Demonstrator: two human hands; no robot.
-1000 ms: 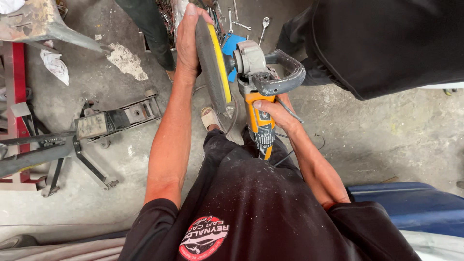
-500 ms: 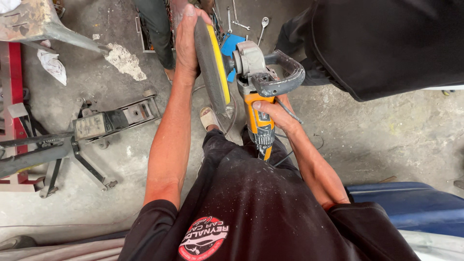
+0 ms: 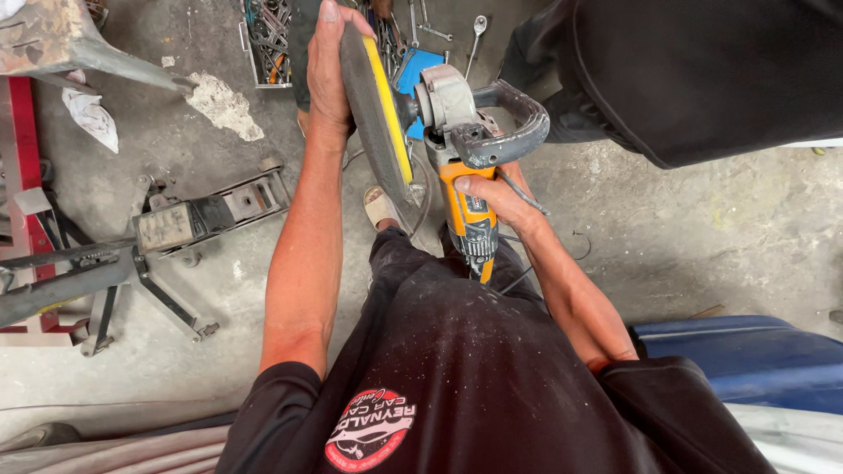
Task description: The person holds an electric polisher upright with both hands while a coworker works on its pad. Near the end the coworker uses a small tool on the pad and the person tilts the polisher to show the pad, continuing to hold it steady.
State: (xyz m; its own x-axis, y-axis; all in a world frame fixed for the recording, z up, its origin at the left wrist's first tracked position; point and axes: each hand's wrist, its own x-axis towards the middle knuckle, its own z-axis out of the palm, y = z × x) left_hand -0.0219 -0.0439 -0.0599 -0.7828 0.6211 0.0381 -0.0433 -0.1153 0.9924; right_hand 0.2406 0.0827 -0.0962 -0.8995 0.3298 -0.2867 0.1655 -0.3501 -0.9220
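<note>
Little has moved since a second ago: the polisher [image 3: 465, 189] stays held up over the floor, its disc [image 3: 378, 118] on edge. The left hand [image 3: 327, 75] lies flat against the dark, spongy pad face; the right hand [image 3: 492, 195] wraps the ribbed orange body. This looks like seating the pad; next comes firm, even pressure. A steel jack [image 3: 189, 219] sits left on rough concrete [image 3: 702, 237].

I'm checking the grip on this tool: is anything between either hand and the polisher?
Nothing visible. The left hand lies flat against the back of the round grey pad with a yellow foam layer, and the right hand wraps the orange and grey polisher body directly. The grey loop handle is untouched.
</note>
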